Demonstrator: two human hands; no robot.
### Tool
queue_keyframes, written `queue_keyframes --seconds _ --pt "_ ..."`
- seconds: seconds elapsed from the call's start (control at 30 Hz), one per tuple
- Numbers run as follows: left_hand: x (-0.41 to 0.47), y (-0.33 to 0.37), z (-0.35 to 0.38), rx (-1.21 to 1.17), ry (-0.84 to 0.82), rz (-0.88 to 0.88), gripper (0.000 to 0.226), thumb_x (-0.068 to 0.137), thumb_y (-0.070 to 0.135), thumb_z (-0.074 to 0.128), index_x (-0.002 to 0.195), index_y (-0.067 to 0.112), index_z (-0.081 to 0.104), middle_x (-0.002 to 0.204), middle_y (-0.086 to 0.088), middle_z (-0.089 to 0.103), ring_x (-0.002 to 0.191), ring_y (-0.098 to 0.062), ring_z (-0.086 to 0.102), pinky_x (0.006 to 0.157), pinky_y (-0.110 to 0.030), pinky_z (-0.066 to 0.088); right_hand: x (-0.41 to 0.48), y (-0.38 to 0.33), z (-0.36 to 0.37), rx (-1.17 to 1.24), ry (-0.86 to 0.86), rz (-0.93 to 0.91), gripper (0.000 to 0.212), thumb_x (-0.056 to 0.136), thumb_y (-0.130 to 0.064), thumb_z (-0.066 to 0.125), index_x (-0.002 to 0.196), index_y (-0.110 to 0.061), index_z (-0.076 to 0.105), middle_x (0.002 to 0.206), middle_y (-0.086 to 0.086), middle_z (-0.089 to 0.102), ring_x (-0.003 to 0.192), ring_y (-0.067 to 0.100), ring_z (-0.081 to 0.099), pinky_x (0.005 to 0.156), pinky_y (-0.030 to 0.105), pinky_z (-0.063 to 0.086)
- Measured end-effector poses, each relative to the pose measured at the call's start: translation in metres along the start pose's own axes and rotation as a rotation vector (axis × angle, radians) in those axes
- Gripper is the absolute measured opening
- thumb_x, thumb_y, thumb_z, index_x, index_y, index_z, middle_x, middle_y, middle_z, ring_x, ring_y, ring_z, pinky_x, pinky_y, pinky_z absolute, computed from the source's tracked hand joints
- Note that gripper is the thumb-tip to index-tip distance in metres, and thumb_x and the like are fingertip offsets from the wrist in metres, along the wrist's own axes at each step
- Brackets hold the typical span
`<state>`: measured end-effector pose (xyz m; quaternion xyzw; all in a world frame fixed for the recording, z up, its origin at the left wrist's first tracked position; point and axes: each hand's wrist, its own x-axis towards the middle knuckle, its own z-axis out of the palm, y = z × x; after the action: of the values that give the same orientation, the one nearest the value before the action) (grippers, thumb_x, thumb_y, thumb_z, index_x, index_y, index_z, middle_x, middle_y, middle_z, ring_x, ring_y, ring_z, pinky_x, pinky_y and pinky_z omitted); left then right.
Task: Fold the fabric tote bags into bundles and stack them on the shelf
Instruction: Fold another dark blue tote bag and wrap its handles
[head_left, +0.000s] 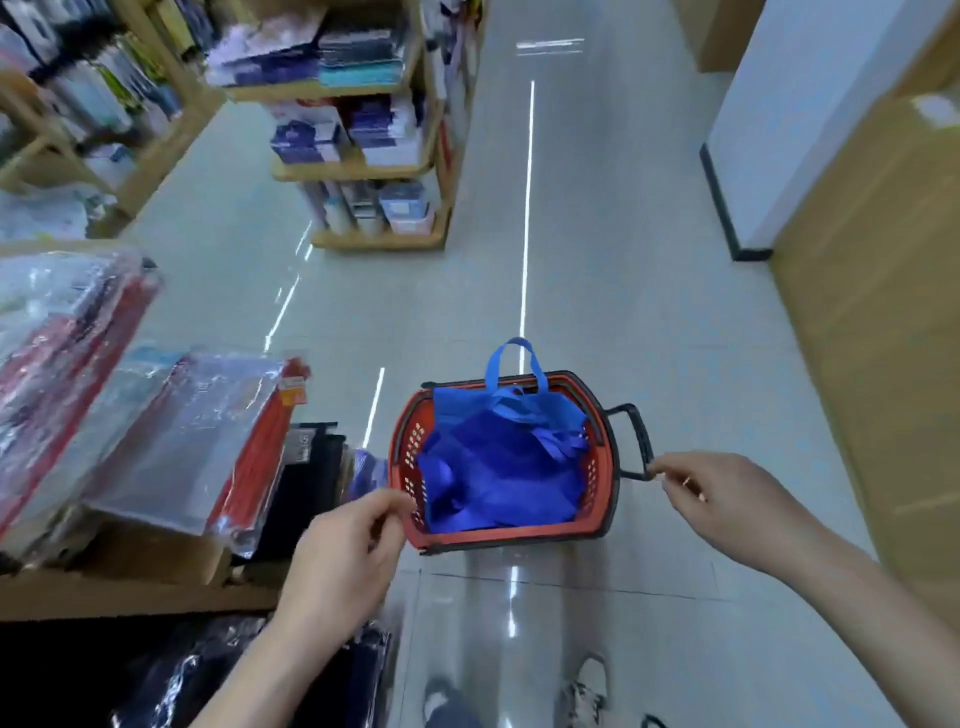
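A red plastic basket with black rim stands on the tiled floor in front of me. Several loose blue fabric tote bags fill it, one handle loop sticking up at the far side. My right hand pinches the basket's black side handle at its near end. My left hand hovers by the basket's near left rim, fingers curled and thumb meeting fingertips; whether it touches the rim I cannot tell. The wooden shelf is at my left.
The left shelf holds wrapped red, clear and black packages. A wooden shelving unit with stock stands farther down the aisle. A white wall and brown panel run along the right. My shoes are on the floor below.
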<state>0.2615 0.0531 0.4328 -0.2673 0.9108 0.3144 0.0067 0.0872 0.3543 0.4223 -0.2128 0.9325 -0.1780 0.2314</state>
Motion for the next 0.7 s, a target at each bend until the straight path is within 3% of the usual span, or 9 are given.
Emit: queue_keyframes --seconds 0.07,0.17,0.3,0.43,0.53,0.7 --pt "0.034 0.005 0.038 0.063 -0.08 -0.002 0.022 0.088 0.016 0.057 0.092 0.032 0.07 0.068 0.015 0.063 0.068 -0.012 0.061 0.068 -0.028 0.047 0.019 0.029 0.01 0.082 0.0 0.077 0.029 0.094 -0.02 0.052 0.118 -0.03 0.064 0.102 -0.008 0.066 0.089 0.011 0.059 0.08 0.028 0.045" --pt "0.091 0.003 0.09 0.137 -0.206 0.014 0.027 0.087 0.011 0.055 0.104 0.025 0.071 0.098 0.011 0.071 0.092 -0.012 0.064 0.083 -0.025 0.047 0.059 0.059 0.037 0.177 -0.021 0.173 0.041 0.093 -0.02 0.056 0.134 -0.026 0.054 0.121 0.0 0.061 0.104 0.013 0.057 0.085 0.025 0.039" --pt "0.172 -0.018 0.156 0.197 -0.299 0.04 0.033 0.087 0.01 0.054 0.115 0.02 0.069 0.12 0.005 0.067 0.113 -0.015 0.058 0.095 -0.026 0.042 0.127 0.074 0.092 0.206 -0.082 0.196 0.051 0.089 -0.022 0.062 0.138 -0.025 0.047 0.133 0.0 0.057 0.119 0.016 0.054 0.093 0.028 0.041" --pt "0.249 -0.058 0.228 0.273 -0.375 0.125 0.04 0.086 0.01 0.052 0.123 0.018 0.064 0.128 0.002 0.061 0.119 -0.024 0.052 0.1 -0.035 0.043 0.204 0.086 0.161 0.207 -0.109 0.191 0.062 0.09 -0.028 0.062 0.146 -0.028 0.036 0.14 -0.002 0.052 0.124 0.019 0.052 0.101 0.036 0.044" --pt "0.296 -0.086 0.281 0.353 -0.415 0.15 0.047 0.089 0.012 0.049 0.135 0.02 0.053 0.137 0.0 0.051 0.122 -0.026 0.043 0.099 -0.034 0.041 0.265 0.099 0.214 0.111 -0.102 0.144 0.069 0.091 -0.029 0.059 0.151 -0.028 0.025 0.144 -0.001 0.045 0.129 0.021 0.044 0.105 0.035 0.039" --pt "0.362 -0.128 0.357 0.553 -0.426 0.167 0.063 0.09 0.017 0.052 0.148 0.029 0.03 0.156 -0.005 0.023 0.138 -0.028 0.024 0.099 -0.043 0.044 0.337 0.12 0.3 -0.148 -0.248 0.144 0.083 0.091 -0.037 0.058 0.15 -0.045 0.001 0.149 0.003 0.032 0.137 0.024 0.027 0.105 0.04 0.038"
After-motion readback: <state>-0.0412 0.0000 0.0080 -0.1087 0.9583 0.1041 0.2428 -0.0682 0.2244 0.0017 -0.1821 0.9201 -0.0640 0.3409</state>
